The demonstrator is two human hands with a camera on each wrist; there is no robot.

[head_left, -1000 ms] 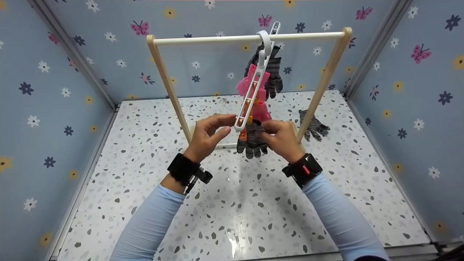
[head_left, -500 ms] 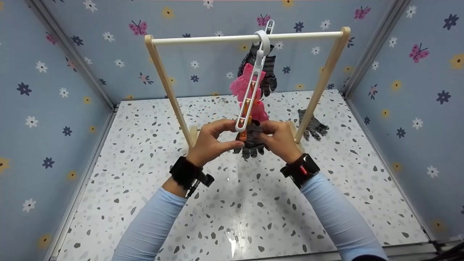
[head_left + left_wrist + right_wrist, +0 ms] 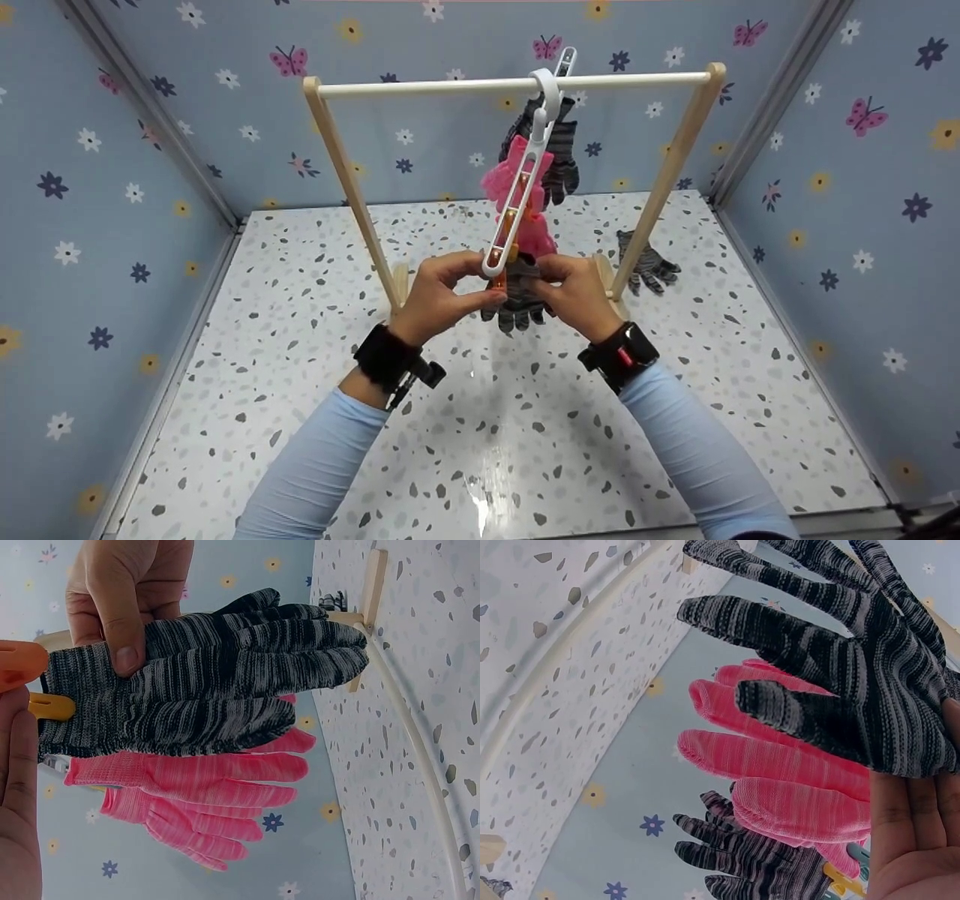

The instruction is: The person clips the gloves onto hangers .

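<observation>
In the head view, a white clip hanger slants toward me with coloured clips along it. My left hand pinches the orange clip at its near end between thumb and fingers. My right hand grips the cuff of a black-and-grey striped knit glove. That glove's fingers hang down beneath the hanger. In the left wrist view, a yellow clip overlaps the glove's cuff edge, beside the orange clip; whether either bites the cloth I cannot tell. Pink gloves hang just behind.
The hanger hooks over the white bar of a wooden-sided rack. More striped gloves hang at its far end. Another striped glove lies on the speckled tabletop by the rack's right leg. Flowered panels enclose the table.
My left hand has moved right, from beside the hanger's near end onto the orange clip, its thumb and fingers now pinching it. My right hand keeps its grip on the glove. The hanger sways slightly.
</observation>
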